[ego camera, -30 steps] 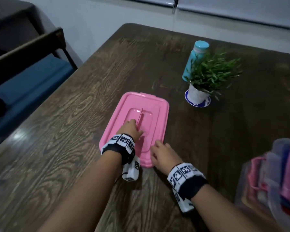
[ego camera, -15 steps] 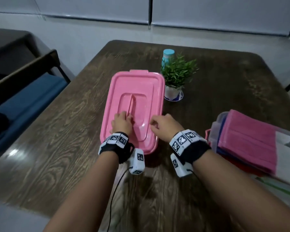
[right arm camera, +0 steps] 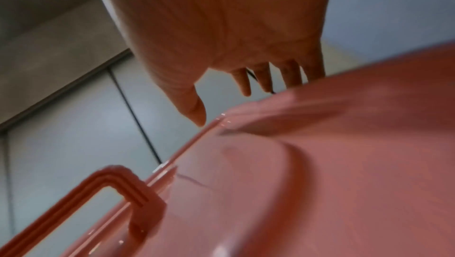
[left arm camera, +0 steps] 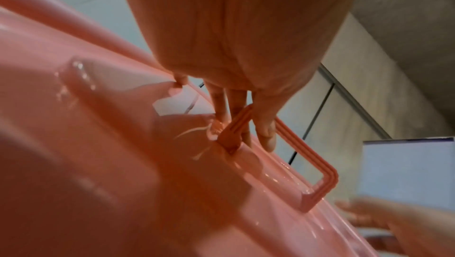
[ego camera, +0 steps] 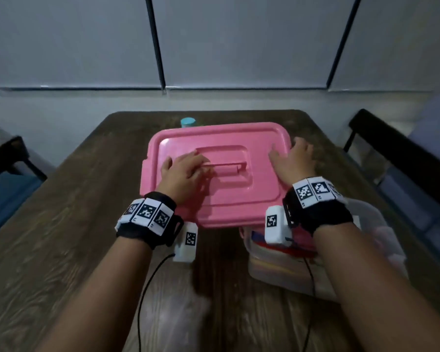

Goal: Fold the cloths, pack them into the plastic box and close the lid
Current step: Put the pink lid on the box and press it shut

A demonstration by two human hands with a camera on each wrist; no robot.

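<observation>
- I carry the pink lid (ego camera: 221,201) above the desk (ego camera: 61,250), its near right corner over the plastic box (ego camera: 366,262) of folded cloths (ego camera: 277,250) at the desk's right edge.
- My left hand (ego camera: 182,177) has fingers hooked through the lid's handle (left arm camera: 307,156); that is the sure hold.
- My right hand (ego camera: 294,162) lies flat and spread on the lid's right end, fingertips at the rim, gripping nothing.
- The lid looks light, stiff and glossy, so I expect it to slip under a flat palm.
</observation>
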